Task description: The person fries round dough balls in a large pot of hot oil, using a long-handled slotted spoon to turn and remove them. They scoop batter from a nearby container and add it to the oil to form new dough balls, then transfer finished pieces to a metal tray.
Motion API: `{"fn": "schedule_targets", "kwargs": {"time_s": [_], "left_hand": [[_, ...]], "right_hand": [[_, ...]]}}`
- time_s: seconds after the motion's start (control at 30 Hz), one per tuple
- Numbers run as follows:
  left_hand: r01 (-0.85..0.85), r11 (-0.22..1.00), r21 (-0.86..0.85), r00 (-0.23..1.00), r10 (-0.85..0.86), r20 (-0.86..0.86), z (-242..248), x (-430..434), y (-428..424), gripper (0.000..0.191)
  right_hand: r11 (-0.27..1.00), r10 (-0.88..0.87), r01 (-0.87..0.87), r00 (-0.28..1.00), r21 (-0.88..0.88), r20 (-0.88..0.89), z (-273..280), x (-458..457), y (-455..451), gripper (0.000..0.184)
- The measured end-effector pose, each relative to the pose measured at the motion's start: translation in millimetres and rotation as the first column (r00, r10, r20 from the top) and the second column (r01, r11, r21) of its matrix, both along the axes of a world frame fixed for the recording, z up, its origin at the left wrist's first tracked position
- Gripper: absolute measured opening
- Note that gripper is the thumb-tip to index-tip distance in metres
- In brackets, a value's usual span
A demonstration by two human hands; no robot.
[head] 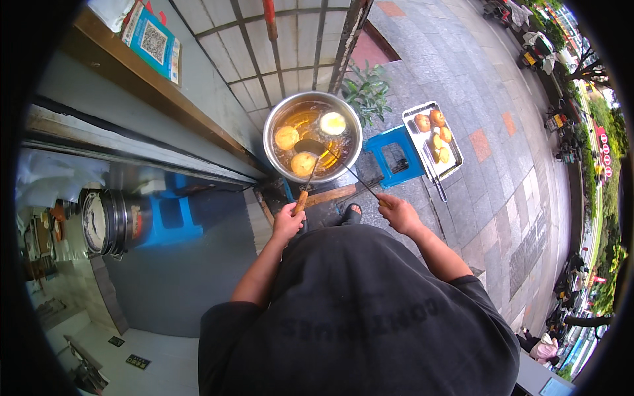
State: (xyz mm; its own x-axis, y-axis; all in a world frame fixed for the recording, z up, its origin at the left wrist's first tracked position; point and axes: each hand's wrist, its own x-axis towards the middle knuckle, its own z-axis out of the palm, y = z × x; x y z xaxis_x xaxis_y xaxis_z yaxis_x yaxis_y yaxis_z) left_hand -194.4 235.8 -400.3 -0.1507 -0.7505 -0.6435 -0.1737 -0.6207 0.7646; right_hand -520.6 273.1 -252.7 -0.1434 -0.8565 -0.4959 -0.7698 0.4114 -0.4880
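A round steel pot of bubbling oil stands before me. Two golden fried cakes float at its left and lower side, and a paler, whitish one floats at the upper right. My left hand grips the wooden handle of a thin metal tool that slants into the pot. My right hand holds the handle of a long-handled ladle, whose dark round bowl is over the middle of the pot. The two shafts cross in my view near the bowl. The left tool's tip is hard to make out.
Right of the pot, a wire-edged tray with several browned cakes and metal tongs rests by a blue plastic stool. A leafy plant and tiled wall stand beyond. A metal-framed glass panel lies left.
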Motion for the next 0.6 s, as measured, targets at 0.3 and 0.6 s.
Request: {"fn": "schedule_targets", "kwargs": {"time_s": [0.3,0.6], "left_hand": [[-0.003,1.000,-0.012,0.999,0.004,0.035,-10,1,5,0.052],[-0.014,1.000,-0.011,1.000,0.014,0.023,-8,2,5,0.052]], "right_hand": [[0.950,-0.191,0.128,0.960,0.284,0.206,34,-4,27,0.043],[0.941,-0.317,0.265,0.908,0.210,0.274,15,3,38,0.043]]}}
